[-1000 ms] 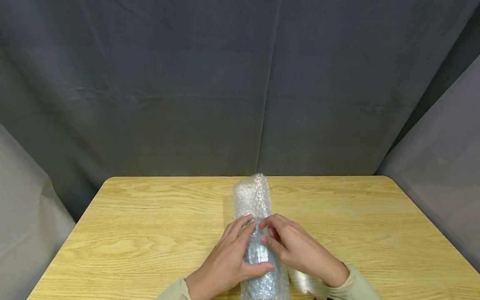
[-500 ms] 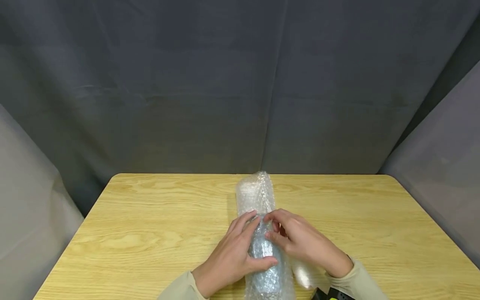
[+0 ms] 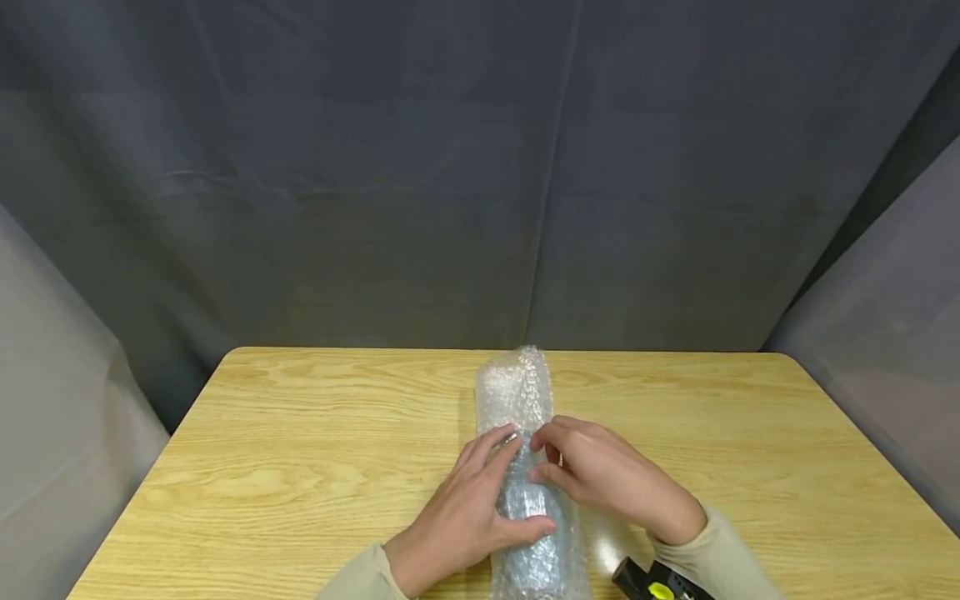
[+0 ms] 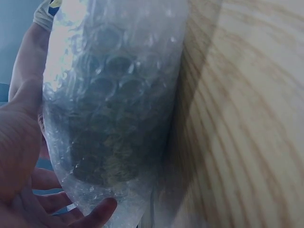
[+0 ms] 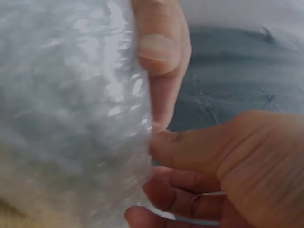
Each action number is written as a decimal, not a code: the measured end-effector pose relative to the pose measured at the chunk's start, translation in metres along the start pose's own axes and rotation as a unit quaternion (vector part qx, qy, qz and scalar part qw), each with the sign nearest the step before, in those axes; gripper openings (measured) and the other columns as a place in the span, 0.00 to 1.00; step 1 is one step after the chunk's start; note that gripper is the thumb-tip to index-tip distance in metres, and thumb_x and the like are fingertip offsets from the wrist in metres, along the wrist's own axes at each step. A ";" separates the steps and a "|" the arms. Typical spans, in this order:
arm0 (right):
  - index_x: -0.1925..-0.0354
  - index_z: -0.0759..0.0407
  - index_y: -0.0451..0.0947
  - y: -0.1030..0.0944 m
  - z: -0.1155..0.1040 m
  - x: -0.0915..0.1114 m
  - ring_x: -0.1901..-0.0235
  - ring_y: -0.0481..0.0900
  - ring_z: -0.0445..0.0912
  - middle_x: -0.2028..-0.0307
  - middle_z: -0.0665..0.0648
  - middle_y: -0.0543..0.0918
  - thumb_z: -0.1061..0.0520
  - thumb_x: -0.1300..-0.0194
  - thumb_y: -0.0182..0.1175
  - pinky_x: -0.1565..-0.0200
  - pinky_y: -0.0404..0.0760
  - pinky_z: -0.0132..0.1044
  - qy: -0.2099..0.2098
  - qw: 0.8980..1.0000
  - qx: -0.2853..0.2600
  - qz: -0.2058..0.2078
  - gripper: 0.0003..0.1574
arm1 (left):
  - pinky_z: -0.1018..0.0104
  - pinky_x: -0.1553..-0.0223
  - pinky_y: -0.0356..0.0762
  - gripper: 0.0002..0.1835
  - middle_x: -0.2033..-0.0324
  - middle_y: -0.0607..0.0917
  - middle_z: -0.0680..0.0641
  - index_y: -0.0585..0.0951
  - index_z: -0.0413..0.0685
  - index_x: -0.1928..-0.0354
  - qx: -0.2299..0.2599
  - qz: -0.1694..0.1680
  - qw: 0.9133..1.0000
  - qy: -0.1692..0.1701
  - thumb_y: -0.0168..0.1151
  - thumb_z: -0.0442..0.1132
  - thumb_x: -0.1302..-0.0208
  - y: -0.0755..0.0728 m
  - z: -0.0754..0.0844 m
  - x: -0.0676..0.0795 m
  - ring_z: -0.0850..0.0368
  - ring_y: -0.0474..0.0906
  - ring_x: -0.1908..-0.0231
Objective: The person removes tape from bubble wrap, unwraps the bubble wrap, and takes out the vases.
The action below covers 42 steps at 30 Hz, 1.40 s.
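A long bundle of clear bubble wrap (image 3: 536,562) lies lengthwise on the table, with a bluish-grey thing showing dimly through its near part. Its far end (image 3: 513,387) is paler and flatter. My left hand (image 3: 468,517) rests over the bundle's left side, fingers spread and fairly straight, thumb across the top. On the right side, my right hand (image 3: 600,475) has curled fingers, with thumb and index fingertips pinching at the wrap. In the right wrist view the right thumb (image 5: 190,147) presses against the wrap's edge. The left wrist view shows left fingertips (image 4: 102,211) around the bundle's end.
The wood-grain table (image 3: 300,467) reaches back to a dark grey curtain (image 3: 375,208). Pale cloth panels hang at the left (image 3: 60,400) and right (image 3: 885,375). A black device with a yellow spot (image 3: 660,583) sits by the right sleeve.
The head view has shifted slightly, and the black device by the right sleeve has come into view. Both hands stay on the bundle, with only small movement in the right fingers.
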State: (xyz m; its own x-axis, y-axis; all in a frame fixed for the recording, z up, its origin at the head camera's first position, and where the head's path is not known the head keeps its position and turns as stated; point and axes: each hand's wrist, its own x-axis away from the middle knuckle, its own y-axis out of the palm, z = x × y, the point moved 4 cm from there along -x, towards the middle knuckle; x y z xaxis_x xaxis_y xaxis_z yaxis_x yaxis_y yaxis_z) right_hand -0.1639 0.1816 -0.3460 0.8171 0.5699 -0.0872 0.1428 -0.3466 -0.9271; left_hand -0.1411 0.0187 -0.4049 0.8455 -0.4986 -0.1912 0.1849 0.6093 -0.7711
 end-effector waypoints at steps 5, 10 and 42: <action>0.55 0.58 0.84 -0.002 -0.005 -0.002 0.73 0.70 0.31 0.70 0.43 0.80 0.51 0.32 0.69 0.69 0.74 0.27 0.010 1.000 0.002 -0.011 0.13 | 0.46 0.29 0.74 0.52 0.22 0.64 0.48 0.66 0.45 0.23 0.013 -0.004 1.000 -0.006 0.67 0.71 0.39 0.000 0.000 0.001 0.50 0.62 0.22; 0.54 0.59 0.82 0.002 -0.004 0.000 0.74 0.68 0.31 0.71 0.44 0.77 0.53 0.30 0.68 0.70 0.72 0.27 0.025 0.999 -0.020 -0.016 0.13 | 0.46 0.30 0.75 0.52 0.22 0.63 0.47 0.66 0.45 0.23 0.019 -0.012 1.000 -0.008 0.65 0.71 0.38 0.000 0.000 0.002 0.49 0.62 0.22; 0.52 0.58 0.81 0.003 -0.001 0.002 0.75 0.67 0.31 0.74 0.43 0.75 0.52 0.31 0.69 0.71 0.70 0.27 0.045 0.998 -0.041 -0.011 0.14 | 0.44 0.30 0.75 0.52 0.22 0.64 0.47 0.66 0.47 0.22 0.009 -0.009 1.000 -0.007 0.65 0.72 0.39 0.000 0.004 0.001 0.49 0.62 0.23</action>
State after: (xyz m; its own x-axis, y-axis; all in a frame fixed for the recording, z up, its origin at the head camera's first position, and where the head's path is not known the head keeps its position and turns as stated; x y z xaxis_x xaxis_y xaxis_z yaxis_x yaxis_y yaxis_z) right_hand -0.1612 0.1813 -0.3483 0.8596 0.5100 -0.0315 0.2027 -0.3968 -0.8952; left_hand -0.1387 0.0209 -0.4031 0.8492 -0.5004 -0.1685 0.2089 0.6115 -0.7632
